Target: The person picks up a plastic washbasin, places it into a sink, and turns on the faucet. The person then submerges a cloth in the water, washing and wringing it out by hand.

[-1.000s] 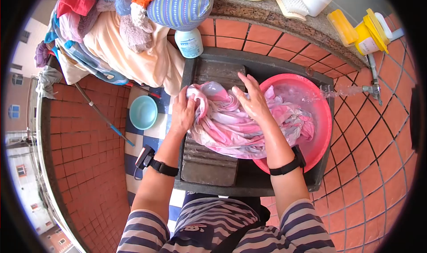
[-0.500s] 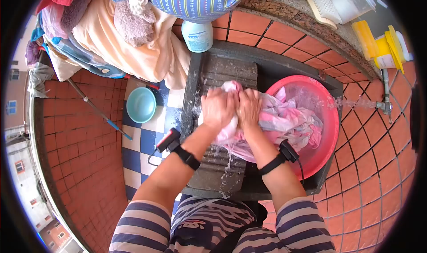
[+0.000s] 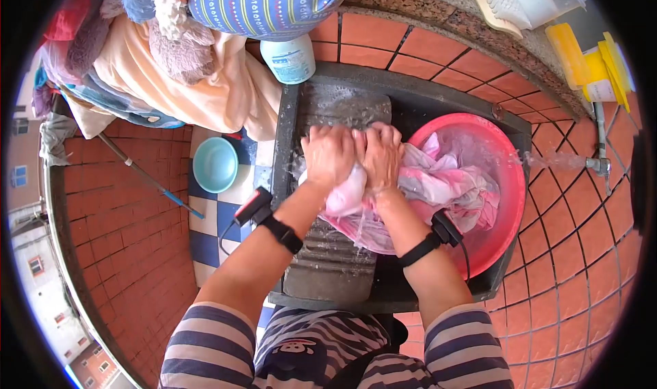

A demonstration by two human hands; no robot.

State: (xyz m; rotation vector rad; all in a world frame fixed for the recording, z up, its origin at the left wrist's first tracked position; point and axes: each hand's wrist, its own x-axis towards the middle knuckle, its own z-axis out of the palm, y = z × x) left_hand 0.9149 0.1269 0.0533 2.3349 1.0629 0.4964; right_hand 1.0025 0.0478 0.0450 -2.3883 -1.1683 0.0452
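Wet pink and white cloth (image 3: 448,187) lies bunched from the dark ridged washboard (image 3: 328,266) into a pink basin (image 3: 514,211). My left hand (image 3: 328,155) and my right hand (image 3: 380,156) are side by side on its bunched left end, pressing it against the washboard with curled fingers. Both hands grip the cloth, and part of it bulges out below them. Water drips and splashes around the hands. A stream from the metal tap (image 3: 599,164) runs into the basin, where cloudy water surrounds the rest of the cloth.
Piled fabrics (image 3: 185,81) and a white bottle (image 3: 289,60) are at the upper left. A turquoise bowl (image 3: 215,164) sits on the checkered floor near a pole (image 3: 144,170). The ledge holds a brush (image 3: 494,2) and a plastic tub (image 3: 544,2). Yellow containers (image 3: 592,67) hang above the tap.
Both hands, apart with the right one raised a second ago, have come together on the cloth. Its left end is now bunched beneath them, and water splashes around it.
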